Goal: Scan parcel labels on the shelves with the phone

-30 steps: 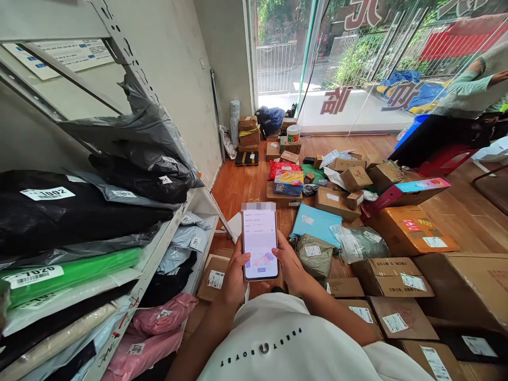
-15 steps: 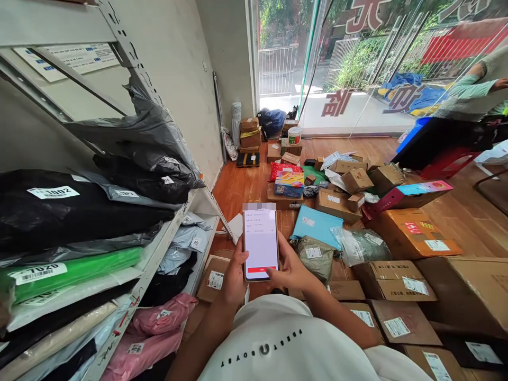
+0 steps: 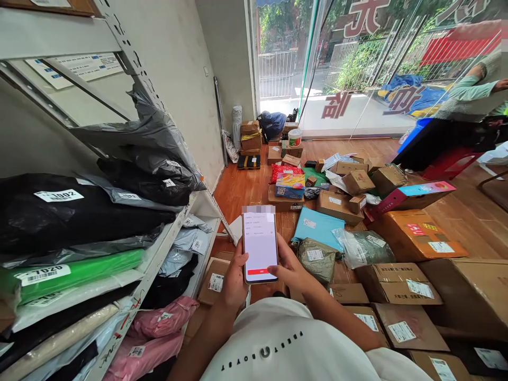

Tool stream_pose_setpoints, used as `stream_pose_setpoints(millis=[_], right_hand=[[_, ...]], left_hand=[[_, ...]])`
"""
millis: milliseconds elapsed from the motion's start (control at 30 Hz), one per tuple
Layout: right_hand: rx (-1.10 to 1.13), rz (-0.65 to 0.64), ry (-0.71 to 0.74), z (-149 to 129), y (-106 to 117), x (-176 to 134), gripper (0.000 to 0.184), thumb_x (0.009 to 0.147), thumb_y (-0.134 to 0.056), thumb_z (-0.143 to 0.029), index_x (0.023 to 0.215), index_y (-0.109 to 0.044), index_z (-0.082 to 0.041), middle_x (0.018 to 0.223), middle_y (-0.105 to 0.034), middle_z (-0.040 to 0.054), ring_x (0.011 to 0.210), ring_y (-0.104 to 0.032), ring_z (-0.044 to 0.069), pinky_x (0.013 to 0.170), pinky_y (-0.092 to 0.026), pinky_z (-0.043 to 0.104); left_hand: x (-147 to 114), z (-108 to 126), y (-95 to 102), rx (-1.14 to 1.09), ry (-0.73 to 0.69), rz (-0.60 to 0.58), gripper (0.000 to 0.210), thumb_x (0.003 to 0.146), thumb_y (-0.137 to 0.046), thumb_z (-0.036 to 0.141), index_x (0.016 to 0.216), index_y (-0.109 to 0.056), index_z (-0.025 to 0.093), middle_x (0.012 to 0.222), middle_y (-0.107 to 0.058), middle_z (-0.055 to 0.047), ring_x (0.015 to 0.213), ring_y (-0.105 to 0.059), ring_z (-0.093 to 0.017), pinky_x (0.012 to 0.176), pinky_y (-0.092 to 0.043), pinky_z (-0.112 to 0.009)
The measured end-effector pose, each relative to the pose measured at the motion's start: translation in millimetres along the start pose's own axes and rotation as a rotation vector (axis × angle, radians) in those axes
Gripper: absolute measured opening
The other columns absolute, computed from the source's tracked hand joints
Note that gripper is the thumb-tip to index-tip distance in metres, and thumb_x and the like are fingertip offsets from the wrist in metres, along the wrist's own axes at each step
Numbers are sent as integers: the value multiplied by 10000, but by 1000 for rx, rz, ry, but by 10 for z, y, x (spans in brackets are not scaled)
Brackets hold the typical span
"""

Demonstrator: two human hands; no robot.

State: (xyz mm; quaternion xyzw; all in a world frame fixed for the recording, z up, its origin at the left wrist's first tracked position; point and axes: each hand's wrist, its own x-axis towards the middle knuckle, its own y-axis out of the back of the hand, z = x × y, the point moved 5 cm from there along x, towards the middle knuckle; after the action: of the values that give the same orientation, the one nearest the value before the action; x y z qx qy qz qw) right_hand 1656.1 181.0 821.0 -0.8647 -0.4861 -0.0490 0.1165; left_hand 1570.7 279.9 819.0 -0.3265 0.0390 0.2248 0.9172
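A smartphone (image 3: 260,248) is held upright in front of my chest, its lit white screen facing me with lines of small text and a red button near the bottom. My left hand (image 3: 235,278) grips its left edge, thumb along the side. On the other side, my right hand (image 3: 291,269) wraps the right edge, and its thumb rests over the right end of the red button. The fingers behind the phone are hidden. Nearest past my right hand lie a olive plastic parcel (image 3: 317,259) and a light-blue mailer (image 3: 317,228) on the floor.
To the left, a metal shelf (image 3: 174,233) holds several labelled bags, including a green parcel (image 3: 79,272) and a pink parcel (image 3: 164,317). Cardboard boxes (image 3: 400,283) cover the floor at right. Beyond them, a person (image 3: 472,106) stands by the glass front.
The view has shifted slightly, so the shelf and floor parcels appear a little lower and further right. Both hands still hold the phone, with the right thumb at the red button.
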Motion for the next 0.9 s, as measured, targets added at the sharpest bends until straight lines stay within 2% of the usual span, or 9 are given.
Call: stream_pose_setpoints(millis=[167, 300, 433, 567, 700, 767, 833, 900], right_hand=[[70, 54, -54, 83, 40, 49, 447, 858, -539, -262, 1303, -500, -245, 1164, -613, 63, 1063, -566, 254, 839, -487, 369], [135, 182, -39, 27, 104, 153, 311, 883, -574, -348, 1175, -559, -241, 1081, -643, 40, 965, -593, 215, 853, -481, 358], [180, 353, -42, -25, 183, 279, 373, 783, -710, -400, 1077, -557, -230, 939, -651, 17, 818, -600, 186, 732, -495, 307], [244, 513, -73, 55, 213, 363, 498, 678, -809, -400, 1065, -553, -219, 898, -647, 12, 725, -590, 170, 640, -481, 281], [353, 634, -104, 203, 220, 383, 466, 644, -818, -427, 980, -576, -213, 774, -624, -24, 634, -547, 145, 586, -436, 262], [409, 604, -128, 264, 192, 394, 405, 711, -732, -515, 933, -594, -206, 751, -629, -16, 643, -563, 158, 600, -445, 276], [476, 506, -202, 337, 101, 386, 399, 776, -618, -586, 893, -613, -205, 749, -658, 11, 674, -602, 195, 624, -475, 313], [558, 421, -296, 432, -36, 310, 389, 786, -594, -595, 879, -631, -219, 753, -692, 22, 701, -640, 229, 649, -505, 350]], left_hand=[[10, -65, 93, 24, 8, -11, 638, 854, -569, 389, 1455, -372, 312, 1308, -595, -65, 1049, -627, -299, 722, -612, -399], [12, -95, 117, 96, 32, -58, 627, 894, -526, 384, 1487, -336, 311, 1312, -588, -80, 1049, -622, -290, 704, -612, -369], [-2, -134, 104, 190, 75, -107, 669, 886, -543, 436, 1505, -321, 309, 1325, -576, -103, 1024, -623, -301, 632, -610, -347], [-29, -191, 144, 298, 107, -95, 669, 888, -551, 479, 1500, -347, 301, 1368, -549, -114, 1021, -615, -303, 578, -595, -311], [1, -241, 199, 372, 120, -90, 620, 904, -545, 480, 1481, -384, 319, 1414, -514, -88, 1038, -607, -293, 579, -581, -275], [40, -272, 224, 305, 131, -79, 634, 902, -541, 485, 1488, -367, 314, 1400, -525, -94, 1032, -615, -289, 612, -587, -297], [49, -277, 245, 253, 114, -70, 602, 929, -475, 501, 1488, -358, 311, 1389, -532, -94, 1073, -606, -291, 694, -593, -350], [-10, -206, 261, 337, 36, -83, 543, 964, -373, 520, 1457, -420, 297, 1348, -562, -95, 1146, -576, -293, 830, -563, -416]])
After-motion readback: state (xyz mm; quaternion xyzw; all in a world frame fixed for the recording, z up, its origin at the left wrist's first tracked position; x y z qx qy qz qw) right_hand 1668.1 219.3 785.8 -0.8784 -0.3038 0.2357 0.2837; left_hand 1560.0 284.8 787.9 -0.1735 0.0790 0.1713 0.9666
